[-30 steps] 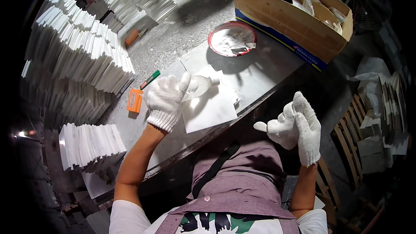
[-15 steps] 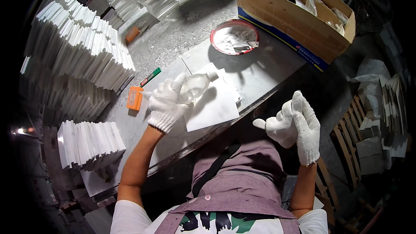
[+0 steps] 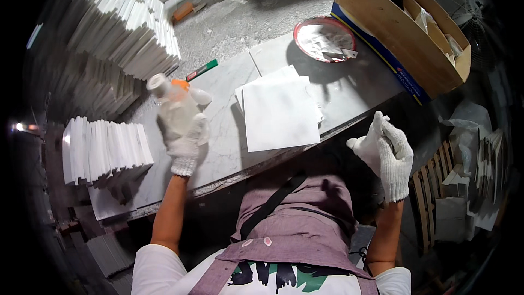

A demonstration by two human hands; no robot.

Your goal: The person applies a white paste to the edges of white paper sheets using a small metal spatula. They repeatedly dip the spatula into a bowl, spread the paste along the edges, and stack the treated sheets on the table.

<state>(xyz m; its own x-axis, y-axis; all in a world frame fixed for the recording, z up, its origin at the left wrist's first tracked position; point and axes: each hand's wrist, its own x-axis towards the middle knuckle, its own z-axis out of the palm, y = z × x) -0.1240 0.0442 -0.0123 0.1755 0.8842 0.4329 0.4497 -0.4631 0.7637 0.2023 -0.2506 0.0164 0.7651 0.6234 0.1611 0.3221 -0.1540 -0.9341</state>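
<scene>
- Bottle (image 3: 180, 116) was semi-clear plastic, finish blurred.
- Gloves (image 3: 390, 159) were matt, textured knit cloth.
- Tabletop (image 3: 221, 128) was smooth, stone-like, sl. glossy.
- Bench surf. (image 3: 245, 28) beyond looked v. rough, gritty.
- Box (image 3: 390, 24) was matt cardbd.
- Apron (image 3: 297, 230) was matt cloth.

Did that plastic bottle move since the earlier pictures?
Yes. The bottle, in the left hand, went left, from over the white squares to beyond them.
</scene>
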